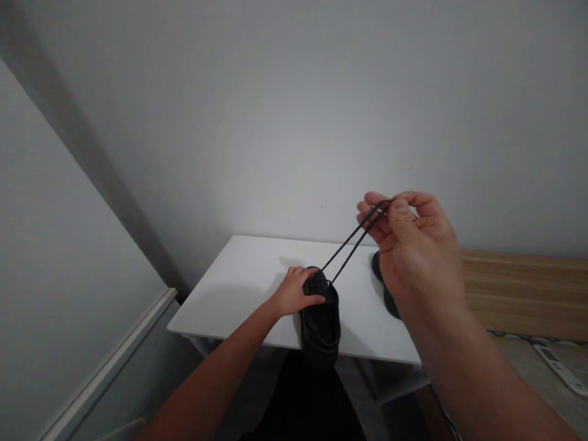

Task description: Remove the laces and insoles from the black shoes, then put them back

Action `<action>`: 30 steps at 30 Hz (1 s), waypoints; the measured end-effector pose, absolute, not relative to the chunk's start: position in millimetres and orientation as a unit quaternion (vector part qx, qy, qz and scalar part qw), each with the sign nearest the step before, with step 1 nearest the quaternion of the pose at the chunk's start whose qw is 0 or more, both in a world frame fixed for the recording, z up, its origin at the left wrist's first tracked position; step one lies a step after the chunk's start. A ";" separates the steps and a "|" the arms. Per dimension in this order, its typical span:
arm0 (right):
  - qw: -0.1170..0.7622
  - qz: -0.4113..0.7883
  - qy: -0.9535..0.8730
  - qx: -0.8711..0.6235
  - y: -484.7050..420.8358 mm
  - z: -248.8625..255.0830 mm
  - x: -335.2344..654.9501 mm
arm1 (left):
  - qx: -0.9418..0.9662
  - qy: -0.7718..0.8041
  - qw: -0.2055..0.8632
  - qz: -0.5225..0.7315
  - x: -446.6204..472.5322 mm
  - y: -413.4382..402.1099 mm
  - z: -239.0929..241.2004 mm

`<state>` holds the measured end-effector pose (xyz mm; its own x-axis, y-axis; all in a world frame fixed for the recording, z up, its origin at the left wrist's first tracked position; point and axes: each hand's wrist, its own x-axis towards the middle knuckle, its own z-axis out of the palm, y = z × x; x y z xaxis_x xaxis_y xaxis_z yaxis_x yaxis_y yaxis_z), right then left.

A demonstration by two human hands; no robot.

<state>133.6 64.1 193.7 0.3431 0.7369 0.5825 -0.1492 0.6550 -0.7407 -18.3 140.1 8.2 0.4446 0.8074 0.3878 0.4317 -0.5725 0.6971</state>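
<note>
A black shoe (321, 334) rests at the front edge of the white table, its heel towards me and its opening facing up. My left hand (298, 290) grips the shoe's upper from the left side, thumb across the tongue area. Raised above the table to the right, my right hand (408, 223) pinches a black shoelace (351, 246) between thumb and index finger. Two strands of the lace run taut from the shoe up to those fingertips. The other fingers of that hand are spread behind the lace.
Partly behind my right hand, a second black shoe (390, 301) lies on the white table (239, 275). A wooden surface (523, 291) stands to the right, with a white power strip (559, 367) below it. A pale wall (294, 122) rises behind the table.
</note>
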 end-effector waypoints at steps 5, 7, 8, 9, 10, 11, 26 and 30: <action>0.733 0.374 -0.494 -0.279 63.9 197.1 114.6 | 0.792 0.441 0.235 0.351 -2.3 147.2 -6.4; 0.735 0.375 -0.486 -0.288 64.9 195.3 113.6 | 0.780 0.456 0.253 0.348 -0.5 150.9 -9.2; 0.739 0.370 -0.483 -0.291 65.5 194.2 114.4 | 0.770 0.462 0.263 0.353 -0.1 152.4 -10.1; 0.743 0.362 -0.482 -0.292 66.0 193.1 115.8 | 0.760 0.470 0.272 0.358 0.2 153.7 -10.8; 0.746 0.353 -0.483 -0.292 66.2 192.0 117.3 | 0.751 0.479 0.278 0.359 0.5 154.5 -11.2; 0.748 0.344 -0.486 -0.292 66.3 190.9 118.6 | 0.747 0.489 0.280 0.354 1.0 155.0 -11.3; 0.750 0.358 -0.480 -0.282 64.4 186.2 116.6 | 0.808 0.532 0.139 0.212 12.7 140.3 6.3; 0.750 0.406 -0.443 -0.277 67.6 193.2 108.6 | 0.797 0.559 0.158 0.168 21.8 144.0 9.8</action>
